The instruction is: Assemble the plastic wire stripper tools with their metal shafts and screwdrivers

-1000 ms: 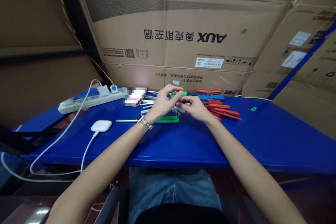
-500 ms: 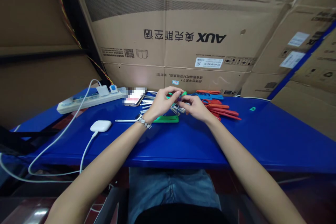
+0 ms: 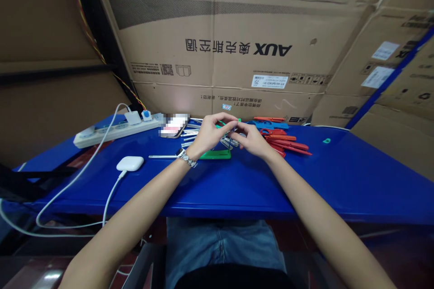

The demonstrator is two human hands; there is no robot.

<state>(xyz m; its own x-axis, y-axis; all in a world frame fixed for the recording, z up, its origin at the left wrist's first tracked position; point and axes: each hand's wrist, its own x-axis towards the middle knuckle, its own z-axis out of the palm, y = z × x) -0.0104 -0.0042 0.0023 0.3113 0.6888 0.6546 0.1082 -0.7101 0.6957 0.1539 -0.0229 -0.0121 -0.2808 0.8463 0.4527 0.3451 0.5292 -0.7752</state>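
A tall cardboard panel (image 3: 162, 18) stands beyond the grip (image 3: 234, 130), with a blue surface (image 3: 230, 185) spreading beneath it. Across the surface I see two bare arms (image 3: 152, 198) reach forward until the left hand (image 3: 210, 134) and right hand (image 3: 253, 140) meet at the tips; the left arches over, the right points inward from slightly lower. The grip is narrow; what small thing it has pinched, if any, I cannot tell. Red pieces (image 3: 294, 144) fan out right of the grip, nearer the right hand. Just on its near side lies a green handle (image 3: 220, 155), long axis running left to right, nearer the left hand and partly behind that wrist. Silver rods (image 3: 190, 134) lie left of the grip; a small green tab (image 3: 326, 141), well to the right.
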